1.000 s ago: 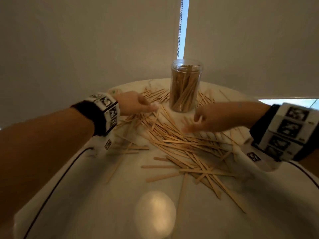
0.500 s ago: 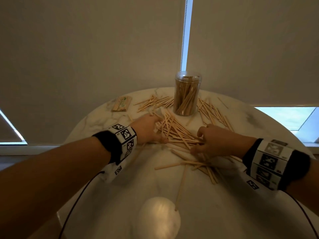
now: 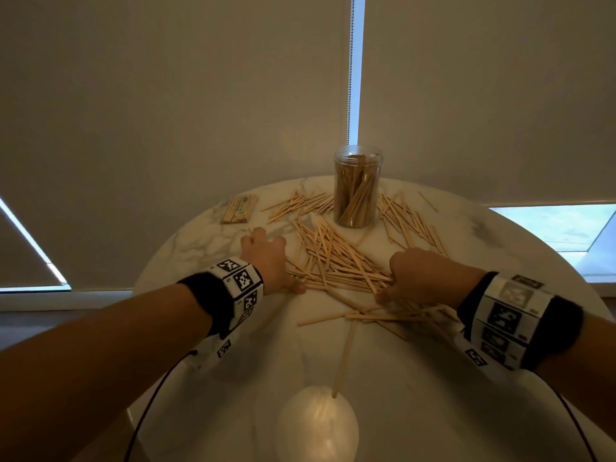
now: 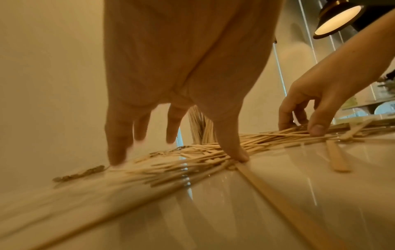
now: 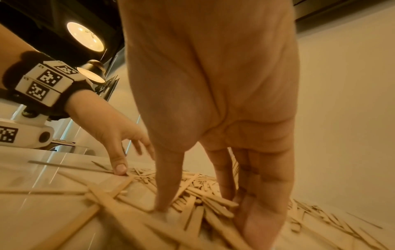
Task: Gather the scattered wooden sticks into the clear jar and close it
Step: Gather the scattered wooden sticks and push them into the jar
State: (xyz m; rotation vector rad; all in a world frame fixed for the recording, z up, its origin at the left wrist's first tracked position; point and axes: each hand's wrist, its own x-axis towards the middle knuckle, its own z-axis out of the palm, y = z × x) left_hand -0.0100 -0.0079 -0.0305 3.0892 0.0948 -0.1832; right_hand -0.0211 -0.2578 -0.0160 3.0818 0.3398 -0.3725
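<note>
L hand: our left hand (image 3: 266, 258) lay spread, fingers straight, thumb tip on the table (image 3: 500, 248) at the pile's left edge, holding nothing.
R hand: our right hand (image 3: 416, 275) had fingers bent down onto the sticks; whether it gripped any, we couldn't tell.
Key relation: pile of wooden sticks (image 3: 333, 261) sat betw. both hands, frame centre, long axes mostly running L–R; both about equally near.
Jar: clear jar (image 3: 357, 191) stood upright beyond the pile, upper centre, lidless, part-filled w/ sticks.
Look: thin, flat, pale, criss-crossed.
</note>
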